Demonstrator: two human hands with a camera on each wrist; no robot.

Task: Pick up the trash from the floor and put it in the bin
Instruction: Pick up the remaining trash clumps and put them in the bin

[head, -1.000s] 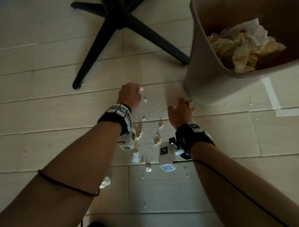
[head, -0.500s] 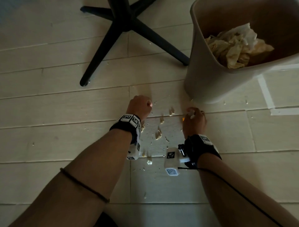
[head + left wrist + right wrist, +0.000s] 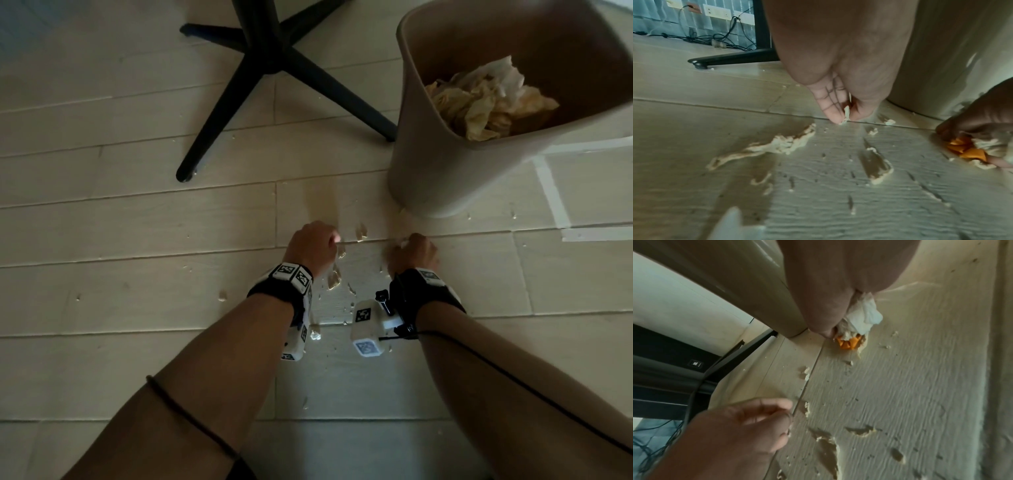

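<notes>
Down on the floor (image 3: 137,219) beside the bin (image 3: 428,164): left hand (image 3: 310,246) pinches a crumb (image 3: 845,113); right hand (image 3: 412,251) clutches a wad (image 3: 863,316) of tissue. Bin already holds paper; many scraps (image 3: 777,144) remain scattered between the hands.
</notes>
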